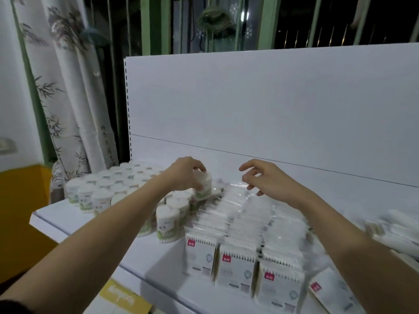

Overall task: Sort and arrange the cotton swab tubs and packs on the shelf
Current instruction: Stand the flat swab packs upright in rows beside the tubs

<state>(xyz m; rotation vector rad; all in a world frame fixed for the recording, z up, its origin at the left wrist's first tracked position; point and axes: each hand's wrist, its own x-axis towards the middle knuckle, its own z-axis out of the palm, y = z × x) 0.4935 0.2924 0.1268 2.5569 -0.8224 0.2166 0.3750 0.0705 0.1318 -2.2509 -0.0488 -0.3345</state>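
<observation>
Starting at the left end of the white shelf (74, 225), a block of cotton swab tubs (102, 189) stands packed together, reaching back to the shelf's rear panel (272, 105). Beside them, my left hand (186, 175) curls round one tub (204, 185), thumb and fingers clamped on its top and side at the back of a shorter line of tubs (172, 214) that runs toward me. Next come the flat cotton swab packs (235, 266), standing on edge in rows, red labels facing front. Above their far end my right hand (263, 177) hovers, fingers loosely bent and spread, holding nothing. Further right, more packs (390, 232) lie blurred and untidy.
</observation>
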